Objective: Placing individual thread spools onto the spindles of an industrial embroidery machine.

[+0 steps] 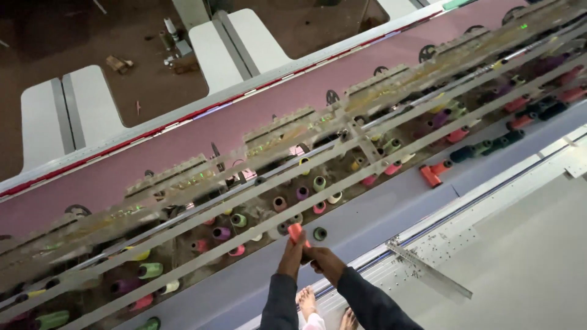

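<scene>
Low in the middle of the frame, the left hand (291, 256) and right hand (323, 261) meet on an orange spool (296, 232), fingers of both clenched around its lower end, at the near edge of the long thread rack (183, 256). A green spool (320, 233) stands just beside it, a pink spool (319, 208) a little above. Judging from this, a firm grip low down with the spool kept upright seems best, so neighbouring threads stay untangled.
</scene>
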